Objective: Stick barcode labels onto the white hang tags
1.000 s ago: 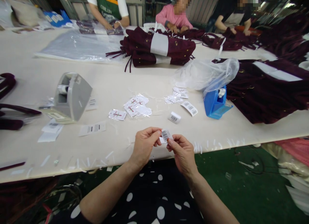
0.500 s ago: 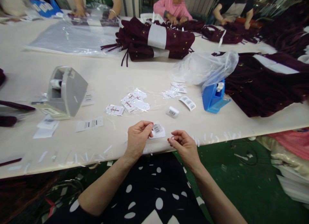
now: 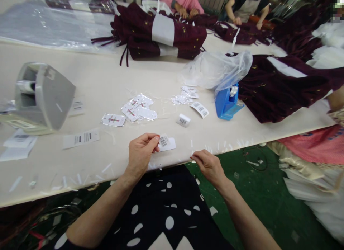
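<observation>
Between thumb and fingers, my left hand pinches a small barcode sticker. Just under the sticker, a white card lies near the table's front edge. My right hand is at the table edge to the right, its thumb and fingers pressed together; whatever is between them is too small to make out. A curled roll of barcode labels rests beyond the card, with a flat label strip to its right. Printed tags in clear plastic are piled to the left.
A grey tape dispenser stands at left, a blue one at right. Dark red bundles and clear plastic sheets cover the table's far side. People's hands work across the table; another arm shows at the right edge.
The view has shifted to the right. My right hand has closed its fingers and moved slightly away from my left hand, which still pinches the sticker over the card.
</observation>
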Action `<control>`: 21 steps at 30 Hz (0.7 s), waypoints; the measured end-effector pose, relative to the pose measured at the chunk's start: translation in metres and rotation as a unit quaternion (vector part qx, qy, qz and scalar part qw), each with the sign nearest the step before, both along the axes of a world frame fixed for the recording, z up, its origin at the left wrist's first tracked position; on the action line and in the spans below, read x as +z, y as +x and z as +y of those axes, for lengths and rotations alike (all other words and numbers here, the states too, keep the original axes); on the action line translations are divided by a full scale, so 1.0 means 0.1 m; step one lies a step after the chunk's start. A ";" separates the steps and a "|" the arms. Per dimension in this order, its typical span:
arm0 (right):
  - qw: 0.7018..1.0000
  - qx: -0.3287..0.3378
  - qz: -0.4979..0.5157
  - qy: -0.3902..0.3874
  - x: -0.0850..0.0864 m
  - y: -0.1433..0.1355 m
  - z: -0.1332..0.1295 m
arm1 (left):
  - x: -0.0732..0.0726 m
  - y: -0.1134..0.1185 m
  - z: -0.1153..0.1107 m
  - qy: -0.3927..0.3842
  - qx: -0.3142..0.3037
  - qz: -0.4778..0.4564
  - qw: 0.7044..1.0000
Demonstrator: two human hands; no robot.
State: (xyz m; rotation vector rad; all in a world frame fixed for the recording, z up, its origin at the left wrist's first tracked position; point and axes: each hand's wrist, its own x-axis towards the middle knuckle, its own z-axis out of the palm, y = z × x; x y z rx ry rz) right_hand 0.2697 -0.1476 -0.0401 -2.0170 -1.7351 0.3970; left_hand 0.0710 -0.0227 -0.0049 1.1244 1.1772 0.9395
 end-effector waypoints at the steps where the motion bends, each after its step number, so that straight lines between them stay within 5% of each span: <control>1: 1.000 -0.005 0.012 0.008 0.00 0.00 0.00 | 0.00 -0.01 0.00 0.000 0.000 -0.002 1.000; 7: 0.989 -0.049 0.139 0.002 -0.03 0.10 -0.05 | -0.02 -0.03 0.02 -0.005 0.001 0.004 1.000; 16: 0.994 0.003 0.037 0.103 0.06 0.09 -0.11 | 0.01 -0.03 0.04 0.000 0.005 0.009 1.000; 21: 0.996 -0.040 0.063 0.045 0.09 0.14 -0.20 | 0.00 0.00 0.03 -0.014 0.002 -0.003 1.000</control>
